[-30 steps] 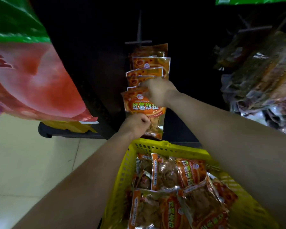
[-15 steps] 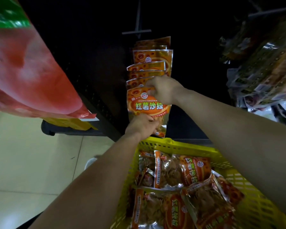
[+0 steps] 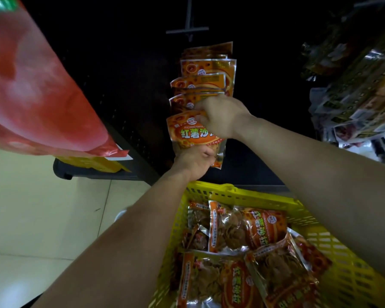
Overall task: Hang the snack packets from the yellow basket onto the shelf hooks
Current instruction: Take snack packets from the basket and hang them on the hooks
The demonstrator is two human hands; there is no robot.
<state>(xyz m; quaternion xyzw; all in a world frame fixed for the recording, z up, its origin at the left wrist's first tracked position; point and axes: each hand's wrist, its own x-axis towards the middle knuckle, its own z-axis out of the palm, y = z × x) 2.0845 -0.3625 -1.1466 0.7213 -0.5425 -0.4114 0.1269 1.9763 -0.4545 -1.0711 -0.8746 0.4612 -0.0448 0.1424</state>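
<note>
One snack packet (image 3: 187,134) is held at the front of the row with both hands on it: right hand (image 3: 220,117) pinches the top edge, fingers curled over the header, left hand (image 3: 193,161) grips the bottom edge just below. The packet looks light, thin crinkly foil-plastic, soft and bendy, glossy so likely a bit slippery; the contents look like brittle chips, so squeezing the middle could crush them. Best hold is judged to be the flat sealed top strip by the hang hole, with the second hand steadying the bottom seam, as now. The hole and hook tip are hidden under the right hand, cannot tell if it is threaded. Just above the top grip, hung packets (image 3: 207,67) overlap in a row up the dark shelf back; above them a bare hook (image 3: 188,30) sticks out. Below the lower grip sits the yellow basket (image 3: 253,196) with more packets (image 3: 260,230) lying loose inside. Left of the grip a big red bag (image 3: 42,85) hangs close to the camera, pale tiled floor (image 3: 42,207) under it; right of the grip other dark wrapped snacks (image 3: 353,85) hang; room dim, shelf black
</note>
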